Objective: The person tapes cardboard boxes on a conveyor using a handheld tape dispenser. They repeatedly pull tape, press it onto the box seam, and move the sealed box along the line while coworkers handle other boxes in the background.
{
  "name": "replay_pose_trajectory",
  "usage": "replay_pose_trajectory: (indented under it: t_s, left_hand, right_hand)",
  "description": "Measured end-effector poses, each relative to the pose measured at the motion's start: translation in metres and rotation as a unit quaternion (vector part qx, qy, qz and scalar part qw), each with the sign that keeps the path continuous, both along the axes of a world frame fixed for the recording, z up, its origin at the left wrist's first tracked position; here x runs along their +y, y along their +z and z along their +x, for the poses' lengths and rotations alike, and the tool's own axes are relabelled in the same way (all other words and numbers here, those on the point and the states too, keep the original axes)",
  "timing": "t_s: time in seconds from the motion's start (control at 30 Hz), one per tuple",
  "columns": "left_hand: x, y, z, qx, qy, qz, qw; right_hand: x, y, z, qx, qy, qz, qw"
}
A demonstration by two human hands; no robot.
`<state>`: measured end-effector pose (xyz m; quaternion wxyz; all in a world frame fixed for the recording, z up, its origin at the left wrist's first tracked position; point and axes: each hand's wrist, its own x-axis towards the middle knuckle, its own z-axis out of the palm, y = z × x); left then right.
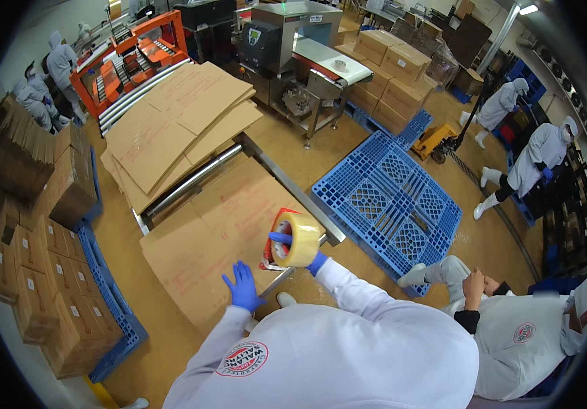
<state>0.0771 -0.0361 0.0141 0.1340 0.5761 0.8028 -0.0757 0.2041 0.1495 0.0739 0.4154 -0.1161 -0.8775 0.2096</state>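
Note:
My left hand (pixel 243 287), in a blue glove, rests with spread fingers on the near edge of a flat cardboard box blank (pixel 206 230). In my right hand (pixel 315 262), also blue-gloved, is a tape dispenser (pixel 268 262) with red parts, carrying a wide roll of clear yellowish packing tape (pixel 303 239). One blue finger shows through the roll's core; the roll hides most of that hand. The dispenser is over the right part of the blank. Beyond, more flattened cardboard boxes (pixel 171 122) lie in an uneven stack on the roller conveyor (pixel 194 179).
A blue plastic pallet (pixel 385 199) lies on the floor at right. A co-worker (pixel 513 332) sits near my right side; others stand farther off. Packed cartons (pixel 68 301) line the left. An orange carton-sealing machine (pixel 135 66) and a belt conveyor (pixel 332 59) stand ahead.

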Motion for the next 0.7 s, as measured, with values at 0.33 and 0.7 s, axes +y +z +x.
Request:
replay_pose_trajectory:
  t_s: [0.33,0.7]
  left_hand:
    - [-0.007,0.18,-0.037,-0.095,-0.041,0.413,0.905]
    - [-0.117,0.169,-0.072,-0.762,0.145,0.577,0.255]
  right_hand:
    - [0.007,0.144,0.035,0.143,0.384,-0.542,0.734]
    - [-0.037,0.08,-0.002,0.247,0.286,-0.82,0.43]
